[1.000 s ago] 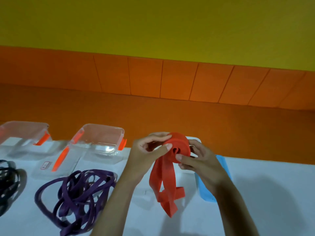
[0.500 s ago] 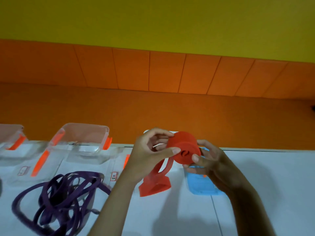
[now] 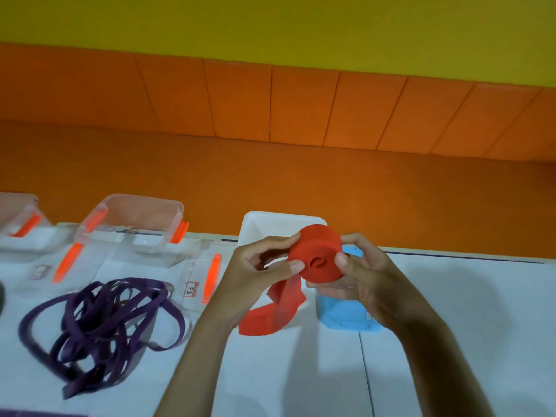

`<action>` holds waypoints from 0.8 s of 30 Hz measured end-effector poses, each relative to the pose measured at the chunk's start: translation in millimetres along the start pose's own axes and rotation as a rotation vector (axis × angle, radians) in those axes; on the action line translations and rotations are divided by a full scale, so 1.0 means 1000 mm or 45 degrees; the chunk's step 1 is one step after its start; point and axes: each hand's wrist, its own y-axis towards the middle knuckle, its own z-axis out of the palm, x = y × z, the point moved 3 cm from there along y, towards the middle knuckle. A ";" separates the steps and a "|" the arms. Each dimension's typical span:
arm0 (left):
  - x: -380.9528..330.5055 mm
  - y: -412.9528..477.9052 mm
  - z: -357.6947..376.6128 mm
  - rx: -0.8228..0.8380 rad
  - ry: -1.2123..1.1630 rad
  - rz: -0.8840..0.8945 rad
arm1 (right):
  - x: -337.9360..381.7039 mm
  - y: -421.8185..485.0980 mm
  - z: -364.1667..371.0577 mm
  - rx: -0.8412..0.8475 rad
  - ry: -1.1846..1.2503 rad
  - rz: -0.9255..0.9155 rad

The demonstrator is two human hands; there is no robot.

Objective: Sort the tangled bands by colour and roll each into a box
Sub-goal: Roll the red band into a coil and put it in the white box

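A red band (image 3: 319,251) is wound into a thick roll held above the white table (image 3: 451,311). My left hand (image 3: 255,272) pinches its left side with thumb and fingers. Fingers of my right hand (image 3: 361,275) grip the roll's right side and front. A short loose tail (image 3: 270,317) hangs down from the roll onto the table. Behind the roll stands a white box (image 3: 255,227), and a blue lid (image 3: 343,317) lies under my right hand. A tangled purple band (image 3: 99,320) lies on the table to the left.
Two clear boxes with orange clips (image 3: 135,224) (image 3: 18,221) stand at the table's far left edge, with clear lids (image 3: 198,275) lying in front. An orange padded bench (image 3: 270,164) runs behind the table. A dark band edge (image 3: 1,299) shows at the far left.
The roll has grown as more of the red band was wound on, and the hanging tail is shorter. The view has shifted, so the purple band sits further left.
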 end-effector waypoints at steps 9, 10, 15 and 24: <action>-0.011 -0.010 0.032 -0.326 0.179 0.232 | 0.026 -0.002 -0.027 0.075 -0.338 -0.113; -0.011 -0.010 0.036 -0.379 0.162 0.265 | 0.027 -0.002 -0.027 0.080 -0.299 -0.134; -0.018 -0.008 0.037 -0.379 0.155 0.380 | 0.025 0.000 -0.019 0.064 -0.108 -0.218; -0.025 -0.025 0.008 -0.190 0.333 0.379 | 0.023 0.002 0.005 0.282 -0.195 -0.084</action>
